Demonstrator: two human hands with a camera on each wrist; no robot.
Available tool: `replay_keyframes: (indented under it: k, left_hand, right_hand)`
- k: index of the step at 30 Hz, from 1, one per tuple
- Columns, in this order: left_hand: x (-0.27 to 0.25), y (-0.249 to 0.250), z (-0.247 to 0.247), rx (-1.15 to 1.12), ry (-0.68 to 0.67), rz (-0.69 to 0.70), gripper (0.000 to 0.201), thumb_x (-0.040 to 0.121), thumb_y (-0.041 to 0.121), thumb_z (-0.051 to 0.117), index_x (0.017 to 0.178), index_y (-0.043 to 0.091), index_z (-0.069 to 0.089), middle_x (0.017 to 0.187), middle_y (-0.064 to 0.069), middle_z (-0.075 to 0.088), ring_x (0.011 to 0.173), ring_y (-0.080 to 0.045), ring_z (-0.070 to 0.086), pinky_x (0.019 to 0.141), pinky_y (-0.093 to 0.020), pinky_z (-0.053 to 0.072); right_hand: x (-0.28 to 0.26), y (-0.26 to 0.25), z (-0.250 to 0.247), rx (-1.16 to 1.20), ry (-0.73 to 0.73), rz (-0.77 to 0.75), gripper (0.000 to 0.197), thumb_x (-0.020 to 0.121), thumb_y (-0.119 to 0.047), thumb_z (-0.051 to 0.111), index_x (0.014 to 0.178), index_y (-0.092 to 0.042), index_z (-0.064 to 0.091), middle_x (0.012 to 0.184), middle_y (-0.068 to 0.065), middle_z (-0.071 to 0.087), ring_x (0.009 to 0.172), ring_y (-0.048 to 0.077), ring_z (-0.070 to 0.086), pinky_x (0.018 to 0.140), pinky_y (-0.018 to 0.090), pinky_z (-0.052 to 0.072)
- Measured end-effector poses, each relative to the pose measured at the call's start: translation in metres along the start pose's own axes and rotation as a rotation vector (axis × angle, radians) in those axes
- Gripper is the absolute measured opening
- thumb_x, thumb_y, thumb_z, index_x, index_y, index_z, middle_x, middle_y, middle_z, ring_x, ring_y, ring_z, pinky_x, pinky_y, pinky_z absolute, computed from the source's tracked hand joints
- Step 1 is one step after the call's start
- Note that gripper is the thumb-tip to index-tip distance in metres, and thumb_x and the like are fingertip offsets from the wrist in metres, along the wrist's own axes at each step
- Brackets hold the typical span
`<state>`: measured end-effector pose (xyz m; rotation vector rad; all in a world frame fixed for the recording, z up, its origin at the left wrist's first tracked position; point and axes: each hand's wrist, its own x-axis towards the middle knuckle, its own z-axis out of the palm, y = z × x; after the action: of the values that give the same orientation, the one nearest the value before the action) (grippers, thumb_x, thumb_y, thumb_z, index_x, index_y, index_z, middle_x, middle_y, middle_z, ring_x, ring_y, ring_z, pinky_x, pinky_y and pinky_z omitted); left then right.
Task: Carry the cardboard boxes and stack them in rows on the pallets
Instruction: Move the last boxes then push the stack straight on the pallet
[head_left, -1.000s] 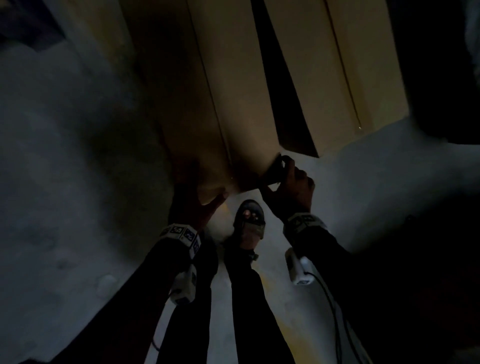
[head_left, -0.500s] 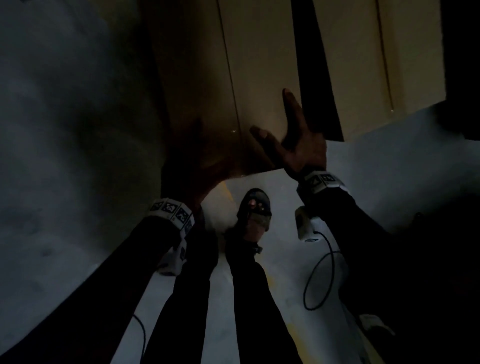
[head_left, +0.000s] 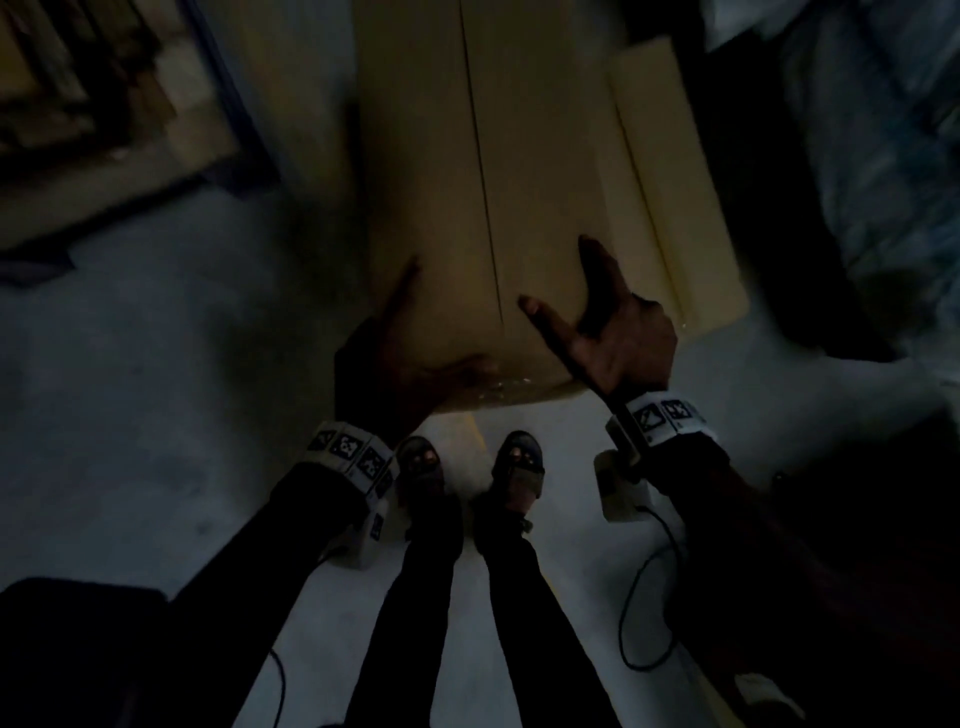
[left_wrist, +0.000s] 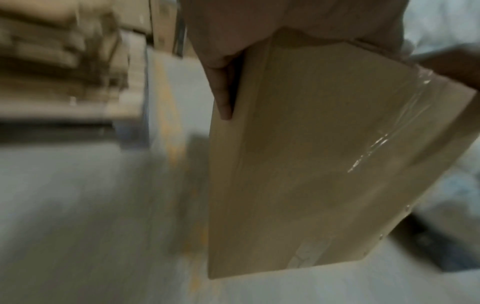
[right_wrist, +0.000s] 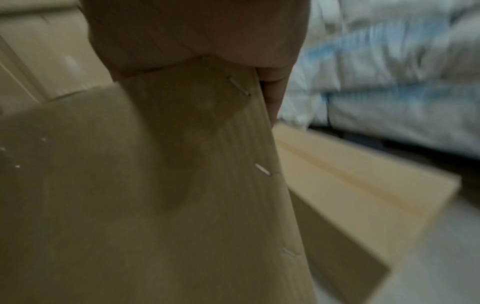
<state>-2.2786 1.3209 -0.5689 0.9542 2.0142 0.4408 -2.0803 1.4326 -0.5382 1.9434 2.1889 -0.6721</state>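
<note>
**Lengthwise, one long box held between two flat hands**

Both hands carry a long cardboard box (head_left: 483, 197) in front of the person, above the grey floor (head_left: 130, 415). Its long axis runs straight away from the body, the near end over the sandalled feet (head_left: 470, 467), the far end out past the top of the head view. A seam runs down the length of its top face.

The left hand (head_left: 384, 364) presses flat against the left side at the near end; in the left wrist view its fingers (left_wrist: 223, 86) lie straight along the box's edge, nothing curled round it. The right hand (head_left: 618, 343) presses the right side, fingers extended forward and thumb spread over the top face. Clear tape glints across the near end, and staples (right_wrist: 262, 169) line one edge in the right wrist view.

Just to the right, a second cardboard box (head_left: 670, 187) lies on the floor, roughly parallel. A stack of flat brown material (head_left: 78, 104) sits at far left; it is too blurred to identify. Pale wrapped bundles (head_left: 883, 130) fill the upper right.
</note>
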Motion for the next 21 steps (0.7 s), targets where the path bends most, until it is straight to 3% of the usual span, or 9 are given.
replay_keyframes:
  k: [2, 5, 7, 11, 14, 16, 19, 21]
  left_hand:
    - [-0.032, 0.035, -0.036, -0.085, 0.05, 0.027, 0.125, 0.045, 0.095, 0.072, 0.152, 0.064, 0.015, 0.15, -0.006, 0.048, 0.132, -0.031, 0.051, 0.108, -0.048, 0.048]
    - [-0.072, 0.086, -0.09, -0.006, 0.139, 0.099, 0.119, 0.051, 0.089, 0.074, 0.155, 0.056, 0.025, 0.144, -0.01, 0.054, 0.129, -0.028, 0.055, 0.105, -0.033, 0.045]
    - [-0.102, 0.122, -0.122, 0.045, 0.135, 0.108, 0.118, 0.055, 0.087, 0.074, 0.156, 0.055, 0.021, 0.149, -0.009, 0.051, 0.133, -0.029, 0.051, 0.106, -0.035, 0.044]
    - [-0.165, 0.185, -0.178, 0.094, 0.123, 0.19, 0.118, 0.056, 0.093, 0.065, 0.153, 0.063, 0.005, 0.156, -0.005, 0.044, 0.138, -0.031, 0.045, 0.11, -0.043, 0.041]
    - [-0.22, 0.228, -0.208, 0.113, 0.151, 0.291, 0.117, 0.058, 0.088, 0.069, 0.152, 0.064, 0.004, 0.152, -0.01, 0.046, 0.134, -0.032, 0.048, 0.106, -0.041, 0.042]
    - [-0.253, 0.248, -0.221, 0.154, 0.208, 0.38, 0.118, 0.056, 0.091, 0.064, 0.154, 0.061, 0.007, 0.146, -0.012, 0.052, 0.127, -0.034, 0.054, 0.101, -0.04, 0.046]
    - [-0.302, 0.273, -0.232, 0.222, 0.311, 0.56, 0.118, 0.057, 0.101, 0.051, 0.159, 0.048, 0.022, 0.132, -0.013, 0.065, 0.106, -0.036, 0.067, 0.087, -0.04, 0.054]
    - [-0.333, 0.286, -0.235, 0.254, 0.349, 0.68, 0.116, 0.061, 0.1, 0.049, 0.157, 0.038, 0.036, 0.119, -0.017, 0.072, 0.091, -0.037, 0.071, 0.077, -0.04, 0.058]
  right_hand:
    - [-0.019, -0.014, -0.048, 0.029, 0.061, -0.011, 0.099, 0.078, -0.097, 0.036, 0.16, -0.044, 0.017, 0.138, -0.001, 0.065, 0.104, 0.033, 0.07, 0.084, 0.04, 0.055]
    - [-0.05, -0.037, -0.127, 0.046, 0.155, -0.027, 0.1, 0.077, -0.097, 0.038, 0.159, -0.044, 0.018, 0.127, 0.002, 0.07, 0.103, 0.032, 0.07, 0.084, 0.039, 0.054]
    - [-0.073, -0.048, -0.174, 0.066, 0.189, -0.034, 0.102, 0.076, -0.097, 0.041, 0.159, -0.042, 0.022, 0.119, 0.003, 0.073, 0.099, 0.031, 0.071, 0.082, 0.039, 0.056]
    - [-0.13, -0.063, -0.263, 0.114, 0.312, -0.052, 0.1, 0.076, -0.094, 0.048, 0.158, -0.042, 0.026, 0.129, 0.006, 0.069, 0.106, 0.032, 0.07, 0.084, 0.04, 0.056]
    - [-0.18, -0.062, -0.32, 0.189, 0.395, -0.045, 0.101, 0.073, -0.094, 0.053, 0.158, -0.047, 0.024, 0.131, 0.008, 0.069, 0.11, 0.032, 0.069, 0.09, 0.044, 0.058]
    - [-0.213, -0.056, -0.349, 0.247, 0.453, -0.049, 0.104, 0.071, -0.095, 0.053, 0.158, -0.048, 0.022, 0.123, 0.008, 0.072, 0.106, 0.03, 0.07, 0.092, 0.045, 0.058]
    - [-0.274, -0.042, -0.385, 0.294, 0.545, -0.026, 0.102, 0.073, -0.091, 0.06, 0.158, -0.047, 0.026, 0.13, 0.003, 0.07, 0.113, 0.024, 0.068, 0.101, 0.036, 0.052]
    - [-0.314, -0.031, -0.402, 0.317, 0.588, -0.001, 0.101, 0.073, -0.09, 0.061, 0.158, -0.048, 0.025, 0.13, -0.003, 0.07, 0.104, 0.018, 0.071, 0.099, 0.033, 0.052]
